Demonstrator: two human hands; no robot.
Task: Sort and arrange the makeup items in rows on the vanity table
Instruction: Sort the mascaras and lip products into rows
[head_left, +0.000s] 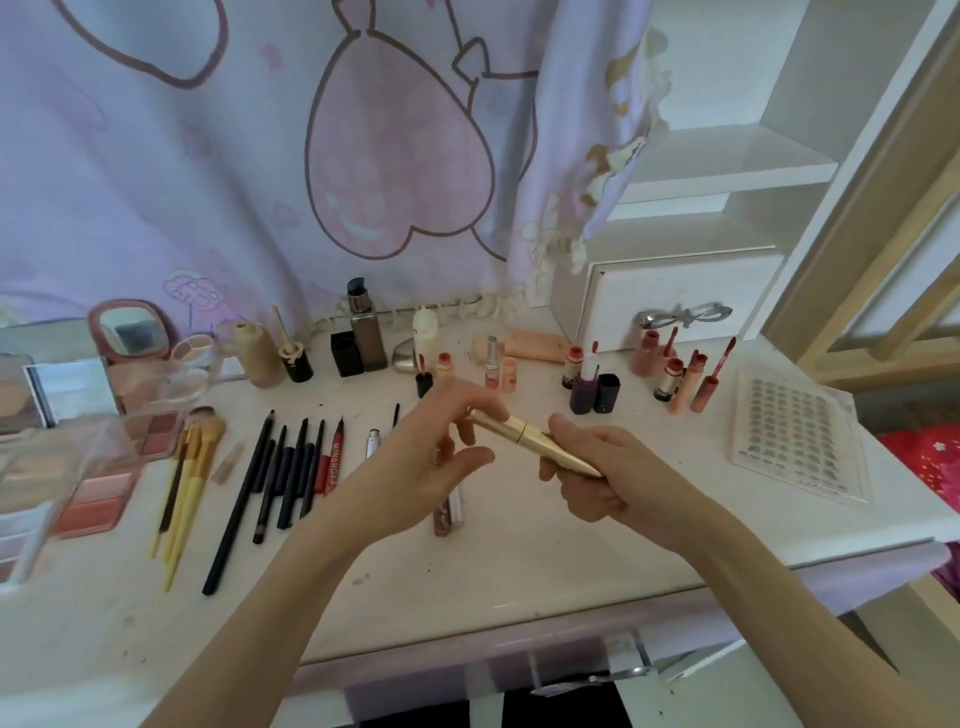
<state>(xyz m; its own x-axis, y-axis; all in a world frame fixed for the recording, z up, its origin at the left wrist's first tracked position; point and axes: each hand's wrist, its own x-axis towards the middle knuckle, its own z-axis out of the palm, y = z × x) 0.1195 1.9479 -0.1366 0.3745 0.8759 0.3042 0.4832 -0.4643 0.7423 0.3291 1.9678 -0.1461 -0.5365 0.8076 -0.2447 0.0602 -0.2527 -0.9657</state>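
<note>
Both my hands hold one gold tube (524, 434) above the middle of the white vanity table (519, 561). My left hand (441, 447) pinches its upper left end between thumb and fingers. My right hand (597, 473) wraps around its lower right end. A row of black pencils and liners (283, 467) lies to the left, beside yellow-handled brushes (187, 478). A clear gloss tube (449, 512) lies on the table under my left hand. Lip glosses (675, 369) and small bottles (363, 332) stand along the back.
Blush and eyeshadow palettes (104, 499) and a clear organiser sit at the left edge. A small pink mirror (130, 327) stands at the back left. A clear lash tray (800, 436) lies at the right. A white drawer box (670, 296) stands at the back right. A purple curtain hangs behind.
</note>
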